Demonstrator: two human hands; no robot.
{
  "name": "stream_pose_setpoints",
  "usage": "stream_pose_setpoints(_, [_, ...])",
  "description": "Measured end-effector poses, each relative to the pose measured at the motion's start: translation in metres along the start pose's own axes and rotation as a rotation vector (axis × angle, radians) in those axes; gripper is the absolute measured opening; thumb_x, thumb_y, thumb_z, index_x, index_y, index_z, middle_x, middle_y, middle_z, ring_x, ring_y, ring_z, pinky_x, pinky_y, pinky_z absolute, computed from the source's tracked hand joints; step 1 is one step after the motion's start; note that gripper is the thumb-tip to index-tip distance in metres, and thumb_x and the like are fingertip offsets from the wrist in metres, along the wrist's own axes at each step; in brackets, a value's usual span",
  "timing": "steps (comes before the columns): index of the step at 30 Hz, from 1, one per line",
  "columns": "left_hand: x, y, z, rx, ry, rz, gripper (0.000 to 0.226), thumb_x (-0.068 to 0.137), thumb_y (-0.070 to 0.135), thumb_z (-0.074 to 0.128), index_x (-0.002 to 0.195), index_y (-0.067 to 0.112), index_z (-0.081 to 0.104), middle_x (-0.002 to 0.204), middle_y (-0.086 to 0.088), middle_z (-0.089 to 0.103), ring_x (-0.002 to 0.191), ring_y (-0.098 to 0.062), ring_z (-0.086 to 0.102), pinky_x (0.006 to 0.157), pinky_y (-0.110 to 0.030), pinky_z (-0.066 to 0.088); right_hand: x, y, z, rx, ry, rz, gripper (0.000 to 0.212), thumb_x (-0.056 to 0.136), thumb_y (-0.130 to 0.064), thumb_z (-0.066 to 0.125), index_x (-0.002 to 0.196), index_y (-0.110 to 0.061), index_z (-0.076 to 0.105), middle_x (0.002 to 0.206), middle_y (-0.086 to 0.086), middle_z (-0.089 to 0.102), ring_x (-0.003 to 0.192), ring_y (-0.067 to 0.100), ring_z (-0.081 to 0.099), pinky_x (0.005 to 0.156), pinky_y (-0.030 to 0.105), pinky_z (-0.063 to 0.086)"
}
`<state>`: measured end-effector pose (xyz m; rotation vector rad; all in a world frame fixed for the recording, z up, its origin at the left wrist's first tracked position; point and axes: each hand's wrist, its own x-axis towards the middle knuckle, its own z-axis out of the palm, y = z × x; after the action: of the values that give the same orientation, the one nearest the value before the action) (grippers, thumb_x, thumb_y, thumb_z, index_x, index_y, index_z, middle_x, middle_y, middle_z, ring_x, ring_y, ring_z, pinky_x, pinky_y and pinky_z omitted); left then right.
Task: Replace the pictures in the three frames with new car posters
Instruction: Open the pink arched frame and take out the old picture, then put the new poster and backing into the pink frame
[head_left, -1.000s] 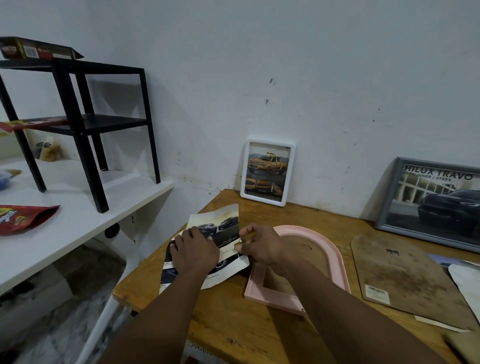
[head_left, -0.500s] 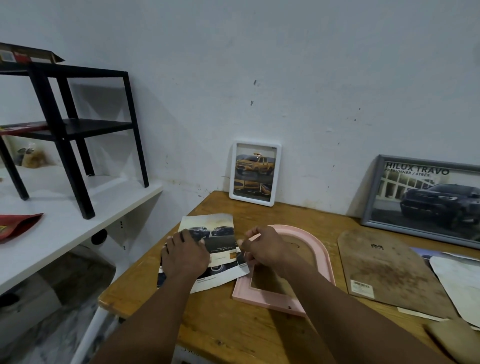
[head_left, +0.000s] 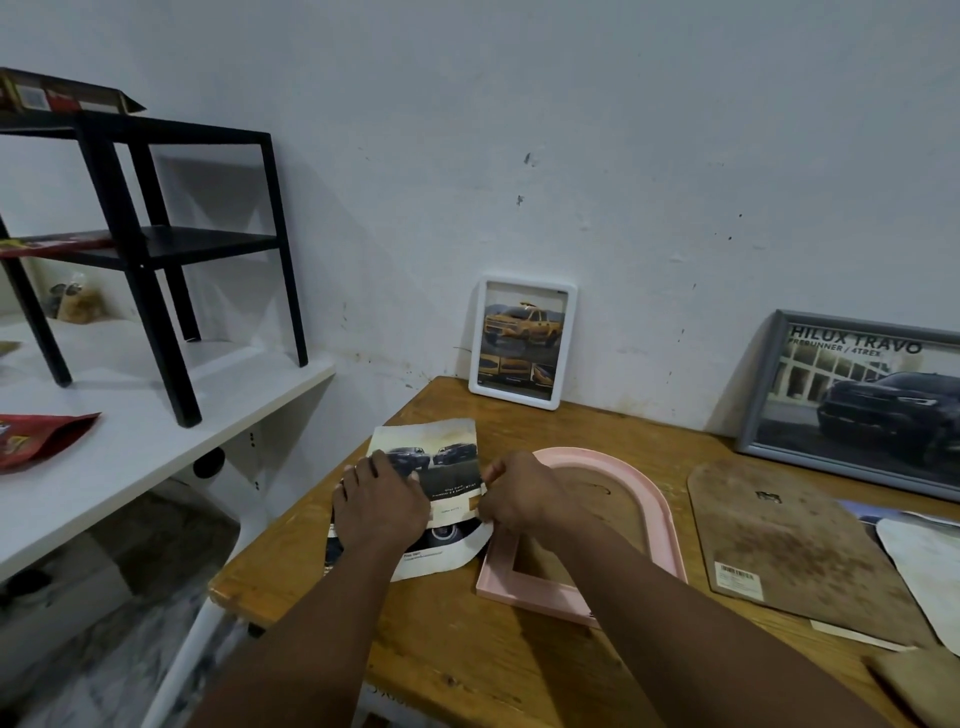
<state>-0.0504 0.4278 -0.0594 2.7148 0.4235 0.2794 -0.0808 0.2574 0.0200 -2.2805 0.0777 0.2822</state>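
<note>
Left hand (head_left: 382, 506) is laid flat, fingers spread, on a creased paper car poster (head_left: 441, 470) at the near-left corner of the wooden table (head_left: 519, 670); the poster's right edge is pinched by the right hand (head_left: 517, 496); just right lies an arched pink frame (head_left: 660, 512); a white-framed yellow-truck picture (head_left: 522, 340) and a grey-framed dark-car picture (head_left: 857, 402) are leaned against the far wall.
</note>
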Motion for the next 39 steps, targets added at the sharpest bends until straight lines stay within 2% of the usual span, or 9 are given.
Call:
stream_pose_setpoints(4, [0.001,-0.001,-0.002,-0.007,-0.007,-0.008,0.060,0.103,0.049,0.040,0.150,0.013,0.032,0.158,-0.014,0.038,0.148,-0.033,0.030,0.121,-0.049,0.027,0.003,0.000,0.003,0.100,0.050,-0.079,0.033,0.087,0.000,0.067,0.106,-0.026,0.060,0.106,0.001,0.064,0.096,0.018,0.064,0.084,0.035,0.059])
stream_pose_setpoints(9, [0.003,-0.013,-0.005,0.057,-0.018,-0.004,0.059,0.104,0.051,0.035,0.151,0.016,0.035,0.158,-0.013,0.038,0.147,-0.033,0.032,0.121,-0.049,0.027,0.001,0.003,-0.007,0.105,0.083,-0.132,0.062,0.090,0.001,0.066,0.139,-0.033,0.047,0.127,0.005,0.062,0.109,0.020,0.062,0.077,0.028,0.058])
stream_pose_setpoints(12, [0.004,-0.020,-0.008,0.075,-0.014,-0.020,0.059,0.103,0.052,0.036,0.149,0.016,0.037,0.156,-0.012,0.040,0.145,-0.032,0.034,0.120,-0.049,0.028,0.000,0.009,-0.020,0.143,0.068,-0.138,0.068,0.092,-0.002,0.066,0.145,-0.038,0.042,0.140,0.006,0.056,0.114,0.020,0.060,0.060,0.019,0.052])
stream_pose_setpoints(18, [0.002,-0.020,-0.013,0.098,-0.025,-0.014,0.055,0.103,0.051,0.037,0.147,0.018,0.039,0.153,-0.010,0.043,0.140,-0.031,0.038,0.116,-0.048,0.031,-0.002,0.034,-0.051,0.119,0.143,-0.073,0.054,0.090,-0.008,0.070,0.131,-0.039,0.057,0.139,0.004,0.058,0.112,0.022,0.060,0.085,0.041,0.060])
stream_pose_setpoints(22, [0.000,-0.017,-0.018,0.178,-0.034,-0.017,0.057,0.101,0.051,0.037,0.147,0.018,0.041,0.153,-0.011,0.043,0.140,-0.032,0.037,0.115,-0.049,0.029,-0.010,0.063,-0.081,0.118,0.186,-0.018,0.052,0.095,0.001,0.051,0.137,-0.030,0.055,0.142,0.007,0.054,0.114,0.025,0.057,0.047,0.018,0.049])
stream_pose_setpoints(24, [-0.002,-0.011,-0.020,0.259,-0.025,0.017,0.060,0.098,0.052,0.040,0.149,0.021,0.040,0.154,-0.010,0.041,0.141,-0.032,0.037,0.116,-0.051,0.027,-0.014,0.077,-0.091,0.092,0.194,-0.006,0.049,0.097,-0.002,0.049,0.138,-0.028,0.054,0.142,0.008,0.054,0.117,0.028,0.058,0.042,0.014,0.043])
stream_pose_setpoints(31, [-0.016,0.042,-0.016,0.101,-0.065,0.252,0.062,0.100,0.050,0.047,0.155,0.024,0.032,0.163,-0.007,0.031,0.151,-0.030,0.024,0.123,-0.052,0.018,-0.037,0.113,-0.105,-0.093,0.243,-0.047,0.045,0.100,-0.005,0.048,0.143,-0.018,0.053,0.140,0.008,0.056,0.113,0.016,0.055,0.062,0.011,0.044])
stream_pose_setpoints(35, [-0.031,0.070,-0.002,-0.085,-0.186,0.490,0.053,0.099,0.049,0.053,0.147,0.027,0.044,0.150,-0.002,0.050,0.139,-0.024,0.043,0.116,-0.049,0.036,-0.050,0.126,-0.100,-0.218,0.263,-0.059,0.047,0.098,-0.008,0.052,0.144,-0.019,0.051,0.140,0.007,0.052,0.112,0.015,0.051,0.070,0.012,0.045])
stream_pose_setpoints(39, [-0.046,0.084,0.009,-0.052,-0.278,0.575,0.060,0.100,0.054,0.048,0.154,0.030,0.036,0.157,0.002,0.042,0.142,-0.023,0.040,0.118,-0.048,0.032,-0.059,0.140,-0.094,-0.333,0.288,-0.072,0.047,0.096,-0.016,0.056,0.142,-0.022,0.053,0.136,0.007,0.052,0.119,0.021,0.052,0.086,0.023,0.043])
